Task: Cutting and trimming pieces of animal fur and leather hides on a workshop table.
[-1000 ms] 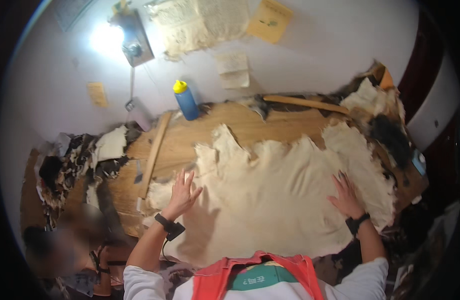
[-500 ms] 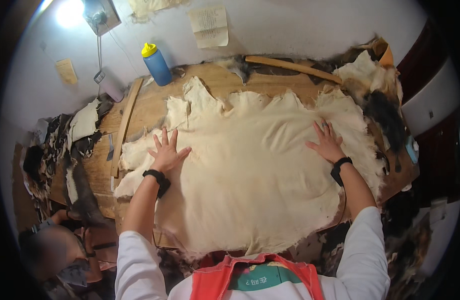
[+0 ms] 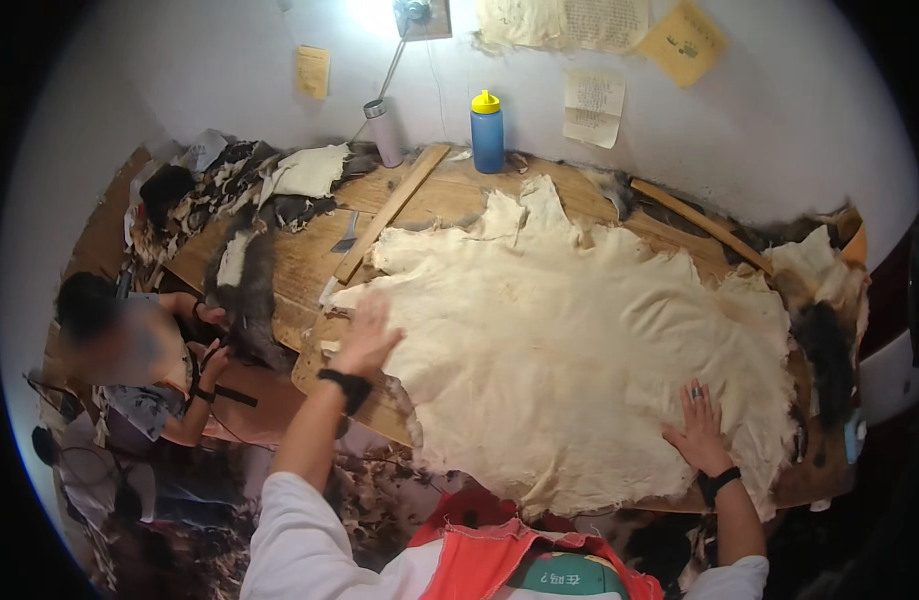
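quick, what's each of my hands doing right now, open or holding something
Left hand: open, gripping nothing, at the pale hide's left edge; contact unclear.
Right hand: open, palm down over the hide, gripping nothing.

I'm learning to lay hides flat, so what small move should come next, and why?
Probably slide the right hand up toward the creases in the pale hide and smooth them: they show just beyond that hand, which is spread open over the hide, gripping nothing.
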Demonstrator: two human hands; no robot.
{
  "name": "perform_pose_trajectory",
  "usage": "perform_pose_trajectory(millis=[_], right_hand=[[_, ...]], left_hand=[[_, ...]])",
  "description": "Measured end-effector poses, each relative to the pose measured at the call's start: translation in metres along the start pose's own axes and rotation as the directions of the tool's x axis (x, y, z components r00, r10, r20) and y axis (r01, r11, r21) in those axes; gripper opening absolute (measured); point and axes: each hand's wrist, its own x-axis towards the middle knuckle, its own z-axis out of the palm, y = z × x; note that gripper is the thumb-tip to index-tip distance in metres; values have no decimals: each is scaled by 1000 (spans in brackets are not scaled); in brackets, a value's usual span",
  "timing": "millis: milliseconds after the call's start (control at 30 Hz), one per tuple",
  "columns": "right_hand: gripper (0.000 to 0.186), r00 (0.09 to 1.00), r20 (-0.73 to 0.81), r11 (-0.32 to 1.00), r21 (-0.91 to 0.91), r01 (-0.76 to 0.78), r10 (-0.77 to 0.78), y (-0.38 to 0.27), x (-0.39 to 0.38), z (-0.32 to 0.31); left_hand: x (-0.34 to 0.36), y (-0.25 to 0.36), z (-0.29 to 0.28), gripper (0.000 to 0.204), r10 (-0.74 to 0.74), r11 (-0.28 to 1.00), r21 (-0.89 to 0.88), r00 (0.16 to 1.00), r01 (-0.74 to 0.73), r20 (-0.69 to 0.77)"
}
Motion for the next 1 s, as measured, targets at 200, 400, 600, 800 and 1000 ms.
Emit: perform_pose_trajectory(millis=[200,400,600,800,1000], right_hand=[[83,1000,5,994,113,-1,0,3,21,-18],[61,852,-293,878,71,473,-435,-162,106,-49],[91,935,102,922,233,309,-339,-341,203,-43],[115,989,138,997,60,46,-53,-399,209,-20],[115,998,54,1000,23,11,-13,-401,201,-17]], left_hand=[[-70,-90,-6,63,-185,955,-273,953,116,-241],[-102,0,-25,49,520,792,-5,678,-611,-519],[-79,35,-4,20,688,656,-32,614,-754,-387],[-79,27,17,15,554,763,-155,759,-627,-342],[-86,10,-29,14,517,754,34,561,-655,-647]])
